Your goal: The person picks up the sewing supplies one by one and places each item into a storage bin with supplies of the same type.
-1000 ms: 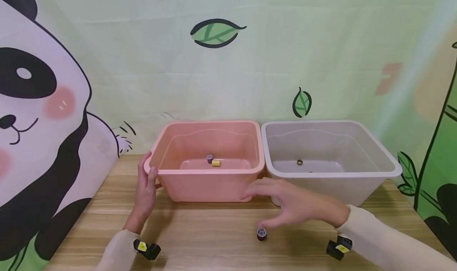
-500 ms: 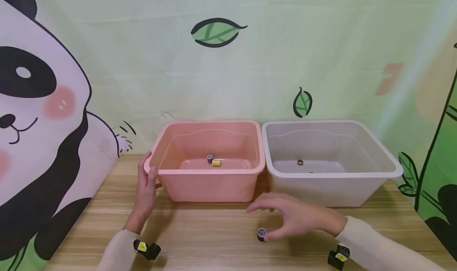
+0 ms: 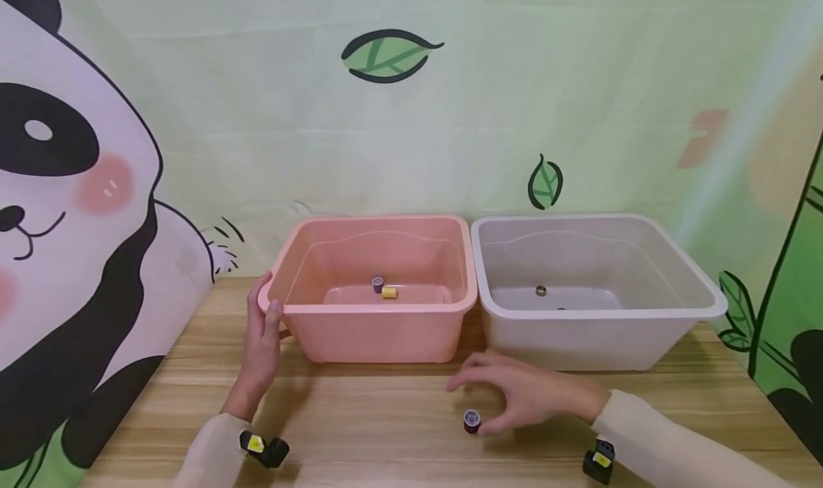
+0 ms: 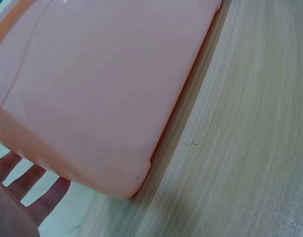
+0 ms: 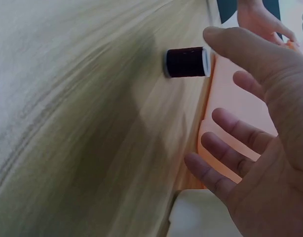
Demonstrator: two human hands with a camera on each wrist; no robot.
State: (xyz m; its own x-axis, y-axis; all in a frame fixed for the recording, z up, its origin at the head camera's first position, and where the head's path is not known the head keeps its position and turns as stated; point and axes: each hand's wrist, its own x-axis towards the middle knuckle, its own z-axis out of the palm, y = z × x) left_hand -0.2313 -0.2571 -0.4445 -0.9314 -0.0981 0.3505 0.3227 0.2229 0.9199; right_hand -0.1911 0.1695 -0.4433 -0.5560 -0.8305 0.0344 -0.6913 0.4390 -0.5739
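A small spool of dark thread (image 3: 472, 421) with pale ends stands upright on the wooden table; the right wrist view shows the same spool (image 5: 187, 62) from the side. Beside it, my right hand (image 3: 524, 389) has thumb and fingers spread apart, the thumb tip at the spool's right edge; I cannot tell if it touches. My left hand (image 3: 262, 334) holds the front left corner of the pink basin (image 3: 379, 338), thumb at the front rim and fingers along the side. Inside that basin lie a grey-ended spool (image 3: 377, 285) and a yellow spool (image 3: 389, 293).
A light grey basin (image 3: 579, 341) stands right of the pink one, their rims nearly touching. It contains a small brass-coloured ring-like piece (image 3: 541, 291) and another piece mostly hidden by the front rim. A cloth backdrop with a panda and leaves hangs behind the table (image 3: 360, 431).
My right hand has come down and toward me from beside the basins' near walls to the dark spool. The left hand stays on the pink basin, and the spool has not moved.
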